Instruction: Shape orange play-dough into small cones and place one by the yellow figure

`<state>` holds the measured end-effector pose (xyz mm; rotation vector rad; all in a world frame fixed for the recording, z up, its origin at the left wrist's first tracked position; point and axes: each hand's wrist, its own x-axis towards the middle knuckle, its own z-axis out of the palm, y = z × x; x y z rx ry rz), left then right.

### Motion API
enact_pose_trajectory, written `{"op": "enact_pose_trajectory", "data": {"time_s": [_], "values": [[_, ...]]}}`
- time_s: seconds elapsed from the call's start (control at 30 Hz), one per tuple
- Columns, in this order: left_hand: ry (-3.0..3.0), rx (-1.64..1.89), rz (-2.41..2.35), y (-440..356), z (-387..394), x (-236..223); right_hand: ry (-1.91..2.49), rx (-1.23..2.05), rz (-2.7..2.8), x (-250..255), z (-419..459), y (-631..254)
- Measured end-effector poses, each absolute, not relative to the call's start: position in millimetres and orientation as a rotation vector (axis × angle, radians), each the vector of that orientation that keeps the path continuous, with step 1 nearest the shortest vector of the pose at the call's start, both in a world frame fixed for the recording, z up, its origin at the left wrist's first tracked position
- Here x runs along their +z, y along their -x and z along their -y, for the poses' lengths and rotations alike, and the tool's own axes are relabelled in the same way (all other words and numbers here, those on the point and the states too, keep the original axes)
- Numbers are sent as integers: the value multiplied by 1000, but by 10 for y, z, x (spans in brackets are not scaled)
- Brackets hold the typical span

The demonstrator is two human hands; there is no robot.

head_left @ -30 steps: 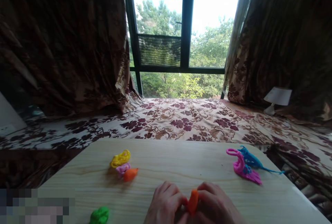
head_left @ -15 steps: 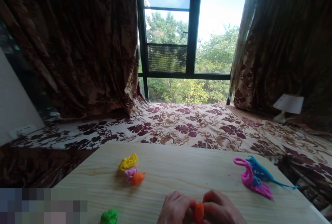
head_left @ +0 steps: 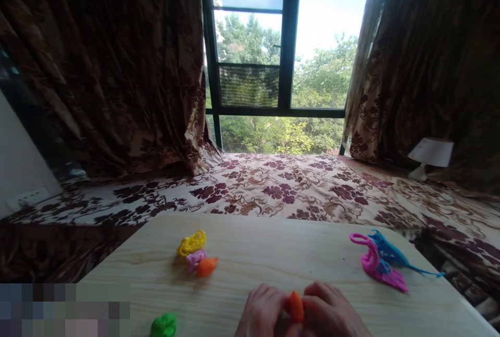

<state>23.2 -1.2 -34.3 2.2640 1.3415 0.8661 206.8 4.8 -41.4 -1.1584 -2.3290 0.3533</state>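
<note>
An orange lump of modelling clay (head_left: 296, 307) with a pointed top is pinched between my two hands at the front of the table. Fingers of my left hand (head_left: 261, 312) press on its left side. From the right, my right hand (head_left: 334, 312) grips it with closed fingers. The clay's lower part and some fingertips are hidden. Left of my hands lie a second orange clay lump (head_left: 207, 267), a pink clay piece (head_left: 194, 260) and a coiled yellow clay piece (head_left: 191, 244), close together. Nearer the front is a green clay ball (head_left: 164, 325).
At the right of the wooden table (head_left: 273, 246) lie a magenta clay shape with a loop (head_left: 390, 278) and a blue clay shape with a long tail (head_left: 394, 255). Beyond are a flower-patterned cloth (head_left: 281, 191), a white lamp (head_left: 432, 152) and a window.
The orange clay between my hands now stands a little higher, its pointed tip turned upward. My hands stay close together on it. The view has shifted slightly.
</note>
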Motion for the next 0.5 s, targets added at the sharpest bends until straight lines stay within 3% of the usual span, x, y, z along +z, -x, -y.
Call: {"op": "enact_pose_trajectory", "data": {"time_s": [0.17, 0.5], "values": [[-2116, 841, -1276, -258, 123, -81, 1130, 496, 2298, -192, 62, -2065], [-1779, 888, -1237, -253, 106, -62, 1135, 683, 2132, -164, 71, -2108]]}}
